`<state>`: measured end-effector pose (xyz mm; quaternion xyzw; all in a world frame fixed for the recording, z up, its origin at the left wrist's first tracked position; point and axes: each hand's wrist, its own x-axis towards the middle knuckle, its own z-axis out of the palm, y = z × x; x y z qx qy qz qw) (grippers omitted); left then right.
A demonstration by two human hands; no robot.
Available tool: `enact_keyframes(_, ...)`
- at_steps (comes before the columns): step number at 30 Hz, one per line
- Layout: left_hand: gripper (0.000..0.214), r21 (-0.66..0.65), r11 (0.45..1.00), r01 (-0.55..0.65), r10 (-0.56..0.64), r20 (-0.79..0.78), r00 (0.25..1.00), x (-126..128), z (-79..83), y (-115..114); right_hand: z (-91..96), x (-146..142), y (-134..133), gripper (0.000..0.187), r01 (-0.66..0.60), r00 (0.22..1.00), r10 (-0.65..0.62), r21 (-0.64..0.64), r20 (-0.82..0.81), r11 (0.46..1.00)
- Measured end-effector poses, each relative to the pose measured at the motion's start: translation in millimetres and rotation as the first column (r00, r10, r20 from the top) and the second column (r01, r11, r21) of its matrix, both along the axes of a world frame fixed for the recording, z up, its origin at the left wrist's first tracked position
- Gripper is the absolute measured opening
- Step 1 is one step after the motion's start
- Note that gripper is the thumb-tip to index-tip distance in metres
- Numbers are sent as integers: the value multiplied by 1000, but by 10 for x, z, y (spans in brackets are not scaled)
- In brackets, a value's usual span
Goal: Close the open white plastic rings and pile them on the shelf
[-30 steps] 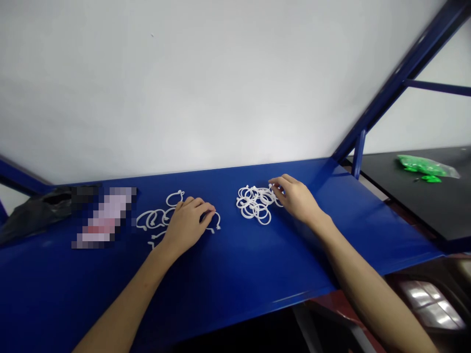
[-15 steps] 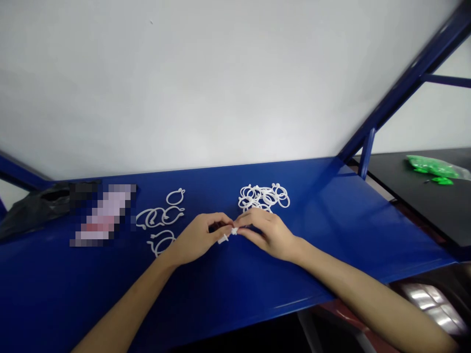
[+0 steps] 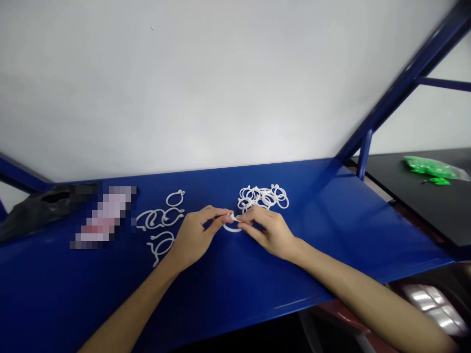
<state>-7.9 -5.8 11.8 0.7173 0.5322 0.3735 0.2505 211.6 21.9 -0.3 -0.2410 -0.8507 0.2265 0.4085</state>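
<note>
In the middle of the head view, my left hand (image 3: 195, 238) and my right hand (image 3: 272, 233) meet at a white plastic curtain ring (image 3: 232, 230). Each pinches its small knobbed end between thumb and fingertips. The ring's curve hangs below the fingers, and its right side is partly hidden by my right hand. Just beyond my right hand lies a heap of similar white rings (image 3: 268, 197), some overlapping. On the left of the table, several more rings (image 3: 175, 199) are spread out singly and in overlapping groups, partly behind my left wrist.
The blue table (image 3: 228, 294) meets a pale wall at the back. At the left are a black plastic bag (image 3: 33, 208) and a blurred-out pinkish packet (image 3: 106, 213). A blue metal frame (image 3: 368, 142) rises on the right, near a dark table bearing a green-filled bag (image 3: 434, 167).
Both hands have moved slightly up and away with the ring. The ring has turned, so its curve now shows beneath the fingers. The rings on the table appear unmoved.
</note>
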Motion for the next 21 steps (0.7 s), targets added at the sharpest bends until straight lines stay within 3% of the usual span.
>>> enact_keyframes(13, 16, 175, 984, 43, -66, 125, 990, 130, -49, -99, 31, 52, -92, 17, -93, 992, 77, 182, 97, 979)
enact_keyframes(21, 20, 361, 930, 74, -110, 81, 991, 156, -100, -106, 33, 54, -131, 21, -70, 984, 7, 355, 176, 932)
